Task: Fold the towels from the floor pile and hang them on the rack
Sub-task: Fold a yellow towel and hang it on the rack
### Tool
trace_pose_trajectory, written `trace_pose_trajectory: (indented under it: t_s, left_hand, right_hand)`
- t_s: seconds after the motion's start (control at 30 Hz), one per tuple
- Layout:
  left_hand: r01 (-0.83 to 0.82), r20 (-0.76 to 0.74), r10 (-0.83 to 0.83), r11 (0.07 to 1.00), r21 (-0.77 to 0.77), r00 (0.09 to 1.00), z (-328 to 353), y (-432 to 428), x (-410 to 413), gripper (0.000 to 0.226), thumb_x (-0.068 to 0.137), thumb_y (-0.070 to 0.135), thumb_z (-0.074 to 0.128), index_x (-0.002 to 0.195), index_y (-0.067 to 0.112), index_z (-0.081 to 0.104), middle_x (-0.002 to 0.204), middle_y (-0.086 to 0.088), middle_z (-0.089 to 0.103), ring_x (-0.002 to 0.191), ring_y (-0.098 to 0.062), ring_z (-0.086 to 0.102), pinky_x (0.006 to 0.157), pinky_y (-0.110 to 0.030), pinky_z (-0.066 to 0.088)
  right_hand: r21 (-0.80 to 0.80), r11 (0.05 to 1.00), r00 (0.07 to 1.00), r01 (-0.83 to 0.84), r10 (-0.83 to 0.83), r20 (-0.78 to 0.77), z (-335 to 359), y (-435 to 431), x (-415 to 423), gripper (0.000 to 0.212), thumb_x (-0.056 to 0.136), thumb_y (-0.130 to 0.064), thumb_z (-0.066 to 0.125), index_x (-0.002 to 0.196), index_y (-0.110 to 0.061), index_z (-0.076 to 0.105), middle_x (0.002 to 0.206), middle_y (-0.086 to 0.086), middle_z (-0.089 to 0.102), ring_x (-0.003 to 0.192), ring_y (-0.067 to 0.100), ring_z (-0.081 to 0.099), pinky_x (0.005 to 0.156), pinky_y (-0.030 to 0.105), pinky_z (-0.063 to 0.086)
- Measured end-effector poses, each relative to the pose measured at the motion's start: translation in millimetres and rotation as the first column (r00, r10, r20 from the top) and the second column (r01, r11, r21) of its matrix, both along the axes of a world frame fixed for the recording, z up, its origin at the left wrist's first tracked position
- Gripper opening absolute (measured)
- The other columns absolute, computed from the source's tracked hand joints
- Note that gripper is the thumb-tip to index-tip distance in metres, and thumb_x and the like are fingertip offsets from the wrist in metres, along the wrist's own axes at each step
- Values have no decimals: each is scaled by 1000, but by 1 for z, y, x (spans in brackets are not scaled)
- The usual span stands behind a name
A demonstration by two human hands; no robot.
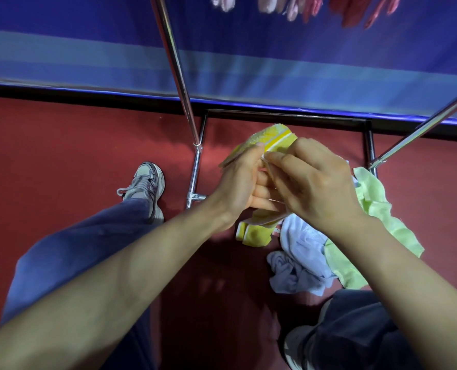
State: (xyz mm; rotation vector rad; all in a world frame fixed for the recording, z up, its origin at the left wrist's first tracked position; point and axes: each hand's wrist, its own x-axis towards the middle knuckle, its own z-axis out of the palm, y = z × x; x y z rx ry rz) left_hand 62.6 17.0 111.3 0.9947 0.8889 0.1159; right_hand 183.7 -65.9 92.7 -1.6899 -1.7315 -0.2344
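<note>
A yellow towel (pixel 272 136) with a white stripe is held between both hands above the red floor, its lower end hanging under my wrists. My left hand (pixel 239 182) grips its left side with thumb on top and fingers underneath. My right hand (pixel 313 180) pinches the folded edge from the right. On the floor below lie a pale blue towel (pixel 299 260) and a light green towel (pixel 377 209), crumpled together. The rack's chrome poles (pixel 178 73) rise on the left and right, and pink towels (pixel 353 9) hang at the top.
The rack's base frame (pixel 286 114) sits on the red floor (pixel 61 156) against a blue wall (pixel 88 49). My left shoe (pixel 146 184) stands left of the rack's foot; my right leg (pixel 361 329) is beside the pile.
</note>
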Motion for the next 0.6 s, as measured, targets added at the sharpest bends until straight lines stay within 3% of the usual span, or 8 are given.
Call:
trace_pose_trajectory:
  t_s: [0.07, 0.17, 0.27, 0.4, 0.5, 0.6]
  left_hand:
    - [-61, -12, 62, 996, 68, 998, -3, 0, 0, 44, 103, 46, 39, 111, 9, 61, 95, -24, 71, 87, -40, 73, 78, -51, 61]
    - [-136, -9, 138, 984, 117, 990, 0, 1, 0, 37, 107, 36, 35, 99, 9, 60, 85, -19, 71, 77, -33, 73, 74, -49, 60]
    - [-220, 13, 221, 964, 149, 975, 4, 2, 4, 37, 108, 32, 33, 98, 7, 58, 90, -21, 72, 75, -30, 72, 71, -42, 60]
    - [-406, 109, 394, 905, 128, 913, 10, 11, 5, 42, 109, 30, 33, 111, -3, 59, 79, -15, 75, 69, -28, 75, 57, -33, 60]
    - [-453, 141, 434, 878, 155, 890, 14, 19, 2, 41, 109, 31, 33, 95, 8, 65, 75, -9, 76, 72, -27, 76, 59, -33, 60]
    - [-441, 167, 416, 883, 161, 894, 15, 19, 0, 43, 109, 31, 33, 100, 5, 66, 84, -15, 77, 78, -33, 76, 61, -37, 61]
  right_hand:
    - [-13, 999, 999, -42, 42, -1, 0, -1, -2, 18, 87, 1, 66, 103, -1, 74, 76, 13, 55, 65, 30, 50, 55, 40, 45]
    - [-41, 998, 997, -56, 54, -51, 1, -1, -6, 32, 82, 5, 61, 111, -2, 72, 81, 13, 53, 70, 31, 50, 59, 41, 44]
    - [-98, 993, 985, 70, -85, -149, 1, -1, -10, 38, 78, 5, 55, 113, -6, 64, 91, 14, 50, 74, 32, 52, 54, 44, 46]
    - [-172, 958, 939, 231, -266, -220, -1, -1, -8, 30, 73, -2, 44, 100, -6, 56, 96, 12, 53, 73, 34, 53, 54, 45, 43]
    - [-174, 954, 924, 245, -284, -255, -2, -2, -7, 20, 77, -4, 55, 96, -5, 55, 92, 9, 54, 75, 22, 48, 58, 37, 35]
    - [-188, 958, 929, 216, -261, -262, -3, -2, -10, 18, 82, -19, 57, 97, -9, 53, 93, 5, 55, 78, 20, 52, 60, 36, 39]
